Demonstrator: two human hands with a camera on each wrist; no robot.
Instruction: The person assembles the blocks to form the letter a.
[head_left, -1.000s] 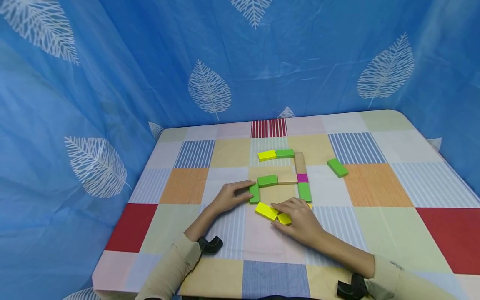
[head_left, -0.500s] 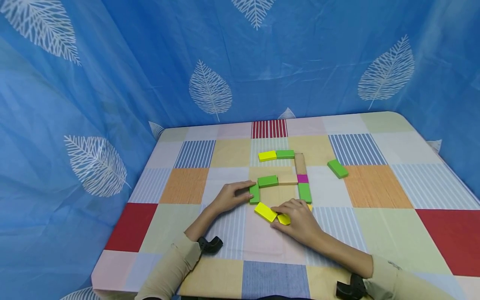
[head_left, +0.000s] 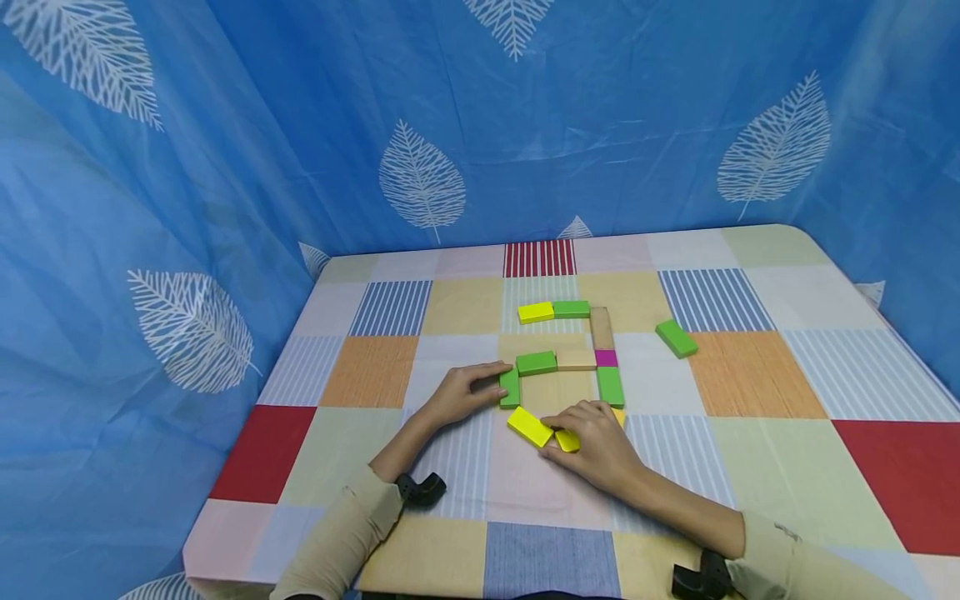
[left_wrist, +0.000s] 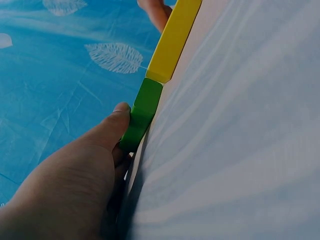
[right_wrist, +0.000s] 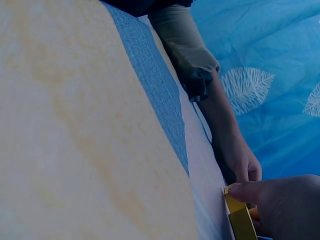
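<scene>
My left hand [head_left: 467, 395] pinches a green wooden block [head_left: 509, 389] between thumb and fingers, at the left side of a layout of blocks lying flat. In the left wrist view its thumb presses the side of that green block [left_wrist: 142, 112], which nearly meets a yellow block. My right hand [head_left: 596, 443] holds the right end of this slanted yellow block [head_left: 529, 427] between thumb and index finger. A second yellow block [head_left: 567, 440] sits under the right hand, partly hidden. Another yellow piece [head_left: 619, 416] peeks out behind the hand, below a green block [head_left: 611, 387].
Further blocks continue the layout: green [head_left: 536, 363], bare wood [head_left: 576, 360], magenta [head_left: 606, 357], upright bare wood [head_left: 602, 327], green [head_left: 572, 309] and yellow [head_left: 536, 312]. One green block [head_left: 677, 339] lies apart at right. A patchwork cloth [head_left: 765, 467] covers the table; blue curtains [head_left: 570, 125] hang behind.
The slanted yellow block has turned slightly, its right end shifting left and toward the front edge with my right fingers. My left hand stays on the green block.
</scene>
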